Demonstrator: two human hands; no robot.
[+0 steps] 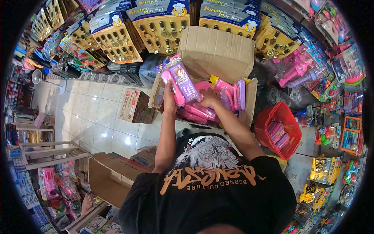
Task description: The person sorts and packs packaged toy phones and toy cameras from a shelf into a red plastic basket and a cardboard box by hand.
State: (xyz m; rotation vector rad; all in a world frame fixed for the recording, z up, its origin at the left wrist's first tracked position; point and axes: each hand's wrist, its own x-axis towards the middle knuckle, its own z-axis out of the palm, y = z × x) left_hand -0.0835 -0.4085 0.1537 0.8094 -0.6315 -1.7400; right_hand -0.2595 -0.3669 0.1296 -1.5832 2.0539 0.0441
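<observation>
My left hand (169, 97) is closed around a pink and purple packaged toy (181, 82) with a cartoon figure on its front. It holds the package tilted above the left part of an open cardboard box (216, 52). Inside the box lie several pink packages (200, 111) and a purple one (241, 94). My right hand (209, 98) reaches into the box, its fingers spread over the pink packages beside the held toy. Some of its fingertips are hard to make out.
To the right of the box stands a red basket (269, 113) holding pink packages. A smaller carton (136, 106) sits on the tiled floor at left. Kitchen play sets (161, 29) hang along the back. An open carton (107, 181) lies at lower left, near another person's hand or foot (88, 202).
</observation>
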